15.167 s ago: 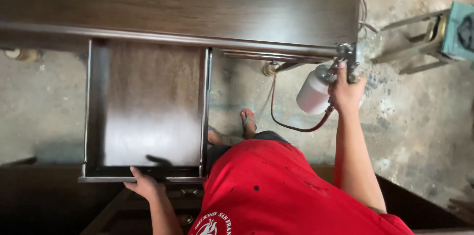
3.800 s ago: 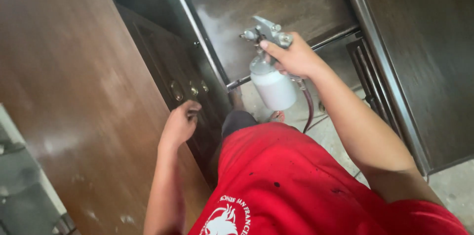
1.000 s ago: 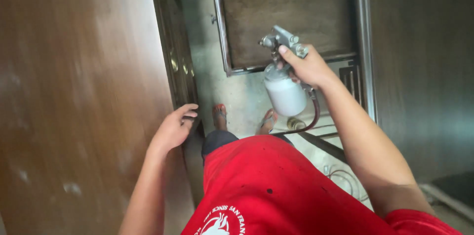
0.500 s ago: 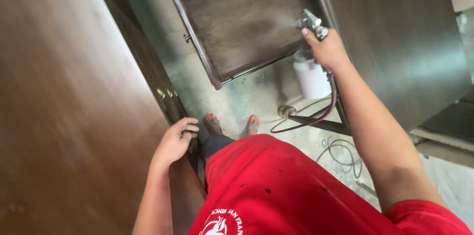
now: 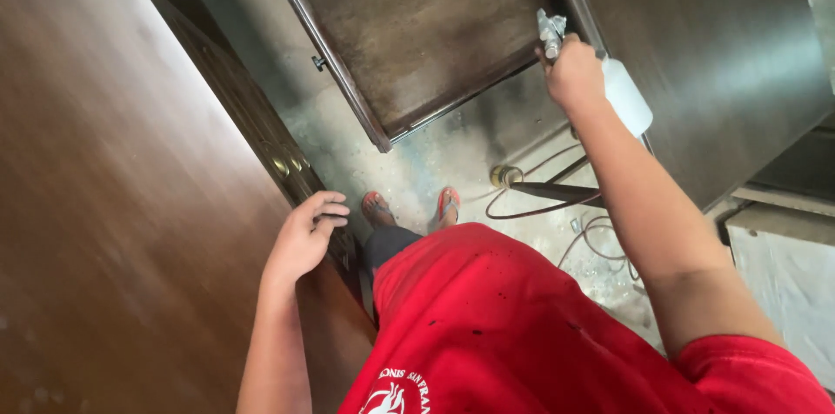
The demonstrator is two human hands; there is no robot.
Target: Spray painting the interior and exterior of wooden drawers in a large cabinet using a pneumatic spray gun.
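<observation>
- Here, the right hand (image 5: 574, 75) was clamped around the grip of a spray gun (image 5: 551, 31), arm stretched forward over the floor (image 5: 435, 153).
- The gun's metal head showed just above the knuckles; its white cup (image 5: 628, 97) hung at the far side of the wrist, partly hidden by the hand.
- The gun was held at the near right corner of a dark drawer (image 5: 417, 31), which stood pulled out with its stained bottom panel facing up.
- A small knob (image 5: 319, 63) projected from the drawer's left rail.
- To the right of the gun lay a dark, glossy panel (image 5: 722, 57), its edge just beside the cup.
- The left hand (image 5: 304, 236) held nothing; its fingers were loosely curled and rested against the edge of a brown cabinet (image 5: 113, 205) at the left.
- The two hands were well apart, one at each piece of furniture.
- A reddish hose (image 5: 531, 210) looped over the floor beneath the right forearm, beside a brass fitting (image 5: 504, 176).
- The person's feet, in sandals (image 5: 447, 203), stood on the stained floor between cabinet and drawer.
- A red shirt (image 5: 522, 327) filled the lower frame.
</observation>
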